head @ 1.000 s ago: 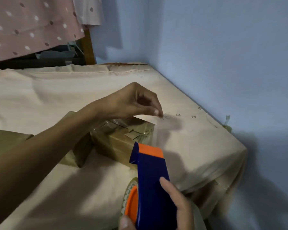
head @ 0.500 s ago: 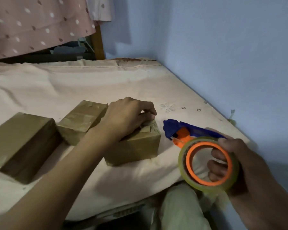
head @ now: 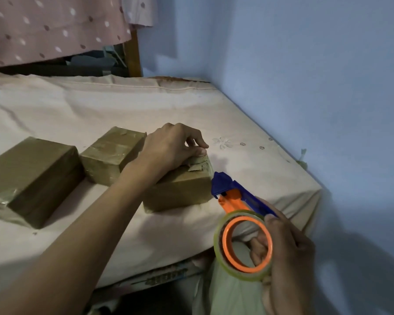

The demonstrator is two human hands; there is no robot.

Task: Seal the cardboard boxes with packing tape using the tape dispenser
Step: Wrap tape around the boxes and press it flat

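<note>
Three brown taped cardboard boxes lie on the bed. The nearest box (head: 180, 189) sits at centre, and my left hand (head: 171, 148) rests on its top with fingertips pressing the tape at the far right corner. A second box (head: 109, 153) lies just behind it and a larger box (head: 30, 176) stands at the left. My right hand (head: 284, 248) grips the blue and orange tape dispenser (head: 234, 194), whose blue nose is at the nearest box's right edge. The clear tape roll (head: 243, 246) on its orange hub faces me.
The bed (head: 100, 114) has a pale sheet and ends at a corner on the right by the blue wall (head: 305, 87). A wooden post (head: 132, 55) and dotted pink cloth (head: 50, 28) stand behind. My knee in pale fabric (head: 232, 296) is below the bed's edge.
A second ago my left hand held the tape end up above the box and the dispenser stood upright. Now the hand presses on the box top and the dispenser lies beside the box's right edge.
</note>
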